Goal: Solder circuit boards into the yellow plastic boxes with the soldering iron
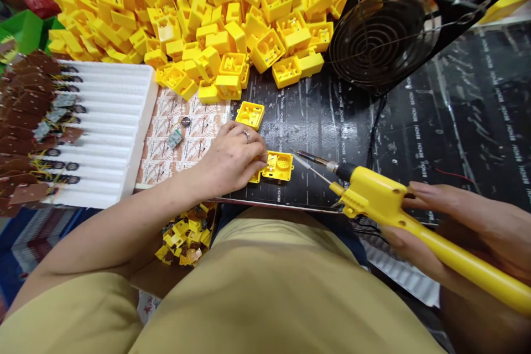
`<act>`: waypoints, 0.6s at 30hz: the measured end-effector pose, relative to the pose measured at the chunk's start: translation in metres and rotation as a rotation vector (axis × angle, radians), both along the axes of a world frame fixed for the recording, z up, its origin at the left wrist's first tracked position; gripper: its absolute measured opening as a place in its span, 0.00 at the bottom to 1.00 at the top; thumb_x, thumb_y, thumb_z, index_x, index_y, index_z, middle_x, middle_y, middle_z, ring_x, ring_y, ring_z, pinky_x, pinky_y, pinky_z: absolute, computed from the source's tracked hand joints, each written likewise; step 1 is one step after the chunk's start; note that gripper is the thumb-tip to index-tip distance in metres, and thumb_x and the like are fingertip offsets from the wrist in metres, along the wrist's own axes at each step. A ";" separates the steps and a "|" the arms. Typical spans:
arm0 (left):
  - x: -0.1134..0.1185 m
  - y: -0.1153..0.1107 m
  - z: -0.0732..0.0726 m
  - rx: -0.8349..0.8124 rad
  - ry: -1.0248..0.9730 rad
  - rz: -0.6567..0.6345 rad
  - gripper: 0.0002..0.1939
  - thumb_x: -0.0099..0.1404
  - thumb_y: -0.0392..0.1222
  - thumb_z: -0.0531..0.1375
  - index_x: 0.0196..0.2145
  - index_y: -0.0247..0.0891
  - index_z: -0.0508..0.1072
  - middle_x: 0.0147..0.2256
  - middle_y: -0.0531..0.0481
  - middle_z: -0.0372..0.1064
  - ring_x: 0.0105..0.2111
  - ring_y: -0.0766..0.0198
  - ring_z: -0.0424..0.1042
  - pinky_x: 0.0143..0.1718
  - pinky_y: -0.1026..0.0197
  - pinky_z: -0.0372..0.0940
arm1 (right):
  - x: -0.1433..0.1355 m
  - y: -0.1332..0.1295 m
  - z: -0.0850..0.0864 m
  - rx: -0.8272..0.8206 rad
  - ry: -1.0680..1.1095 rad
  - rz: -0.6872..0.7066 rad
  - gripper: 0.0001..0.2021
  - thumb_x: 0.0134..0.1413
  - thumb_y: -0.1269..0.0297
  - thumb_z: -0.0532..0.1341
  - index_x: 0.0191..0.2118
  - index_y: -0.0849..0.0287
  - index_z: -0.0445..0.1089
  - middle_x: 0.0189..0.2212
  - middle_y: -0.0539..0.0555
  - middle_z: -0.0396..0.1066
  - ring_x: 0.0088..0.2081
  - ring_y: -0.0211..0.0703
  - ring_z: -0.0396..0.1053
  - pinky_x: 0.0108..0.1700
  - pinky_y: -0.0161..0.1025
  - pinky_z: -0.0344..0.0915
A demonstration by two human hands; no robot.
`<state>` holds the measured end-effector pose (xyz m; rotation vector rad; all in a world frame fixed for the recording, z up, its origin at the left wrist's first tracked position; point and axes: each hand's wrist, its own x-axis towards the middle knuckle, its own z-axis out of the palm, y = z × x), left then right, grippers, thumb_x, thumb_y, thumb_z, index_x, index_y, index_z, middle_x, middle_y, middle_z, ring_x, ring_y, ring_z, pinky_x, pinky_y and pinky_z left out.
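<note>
My left hand (236, 157) rests at the table's front edge with its fingers closed at the left side of an open yellow case (279, 166). What its fingertips pinch, if anything, is too small to name. My right hand (452, 227) is wrapped round a yellow soldering gun (375, 193). The gun's metal tip points left, just right of the open case and apart from it. Another yellow case (250, 115) lies just beyond my left hand. A small green circuit board (175, 139) and a small round part (185, 121) lie on patterned paper to the left.
A large heap of yellow cases (219, 38) covers the back. A black fan (381, 38) stands back right, its cable on the black table (415, 121). At left, a white foam tray (112, 121) holds brown boards with wires. Below the edge is a box of yellow parts (185, 238).
</note>
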<state>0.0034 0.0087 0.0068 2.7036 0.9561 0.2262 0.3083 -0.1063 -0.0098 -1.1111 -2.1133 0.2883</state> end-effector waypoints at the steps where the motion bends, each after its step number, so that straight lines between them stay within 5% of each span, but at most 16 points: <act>1: 0.000 -0.001 -0.001 -0.006 -0.005 0.007 0.09 0.66 0.38 0.56 0.30 0.36 0.75 0.36 0.47 0.75 0.40 0.59 0.70 0.50 0.52 0.59 | -0.003 -0.001 0.003 0.021 0.005 0.055 0.35 0.57 0.61 0.66 0.67 0.47 0.52 0.41 0.50 0.76 0.31 0.42 0.75 0.29 0.36 0.75; 3: 0.000 -0.003 -0.003 -0.040 -0.019 0.027 0.08 0.66 0.39 0.57 0.31 0.36 0.74 0.37 0.47 0.75 0.40 0.59 0.70 0.49 0.53 0.60 | -0.011 -0.003 0.010 0.034 0.015 0.058 0.35 0.55 0.67 0.68 0.66 0.54 0.56 0.40 0.52 0.75 0.35 0.41 0.75 0.33 0.34 0.75; 6: 0.000 -0.005 -0.004 -0.078 -0.020 0.055 0.08 0.65 0.39 0.57 0.31 0.36 0.74 0.38 0.47 0.75 0.42 0.57 0.71 0.49 0.52 0.61 | -0.019 -0.007 0.016 -0.032 0.015 0.064 0.21 0.56 0.68 0.67 0.55 0.57 0.67 0.37 0.51 0.75 0.38 0.38 0.74 0.38 0.32 0.74; 11: 0.003 -0.008 -0.004 -0.043 0.018 0.073 0.08 0.65 0.39 0.58 0.32 0.35 0.76 0.38 0.46 0.75 0.42 0.55 0.70 0.49 0.50 0.61 | -0.018 -0.006 0.012 0.013 -0.095 0.149 0.06 0.61 0.66 0.63 0.43 0.56 0.68 0.35 0.50 0.74 0.38 0.33 0.73 0.43 0.31 0.72; 18: 0.008 -0.009 0.002 0.023 0.072 0.011 0.09 0.64 0.37 0.57 0.31 0.36 0.77 0.38 0.47 0.75 0.43 0.55 0.70 0.49 0.49 0.60 | -0.028 0.008 0.021 0.150 -0.123 0.245 0.08 0.58 0.65 0.66 0.41 0.58 0.67 0.31 0.50 0.75 0.34 0.34 0.75 0.37 0.29 0.74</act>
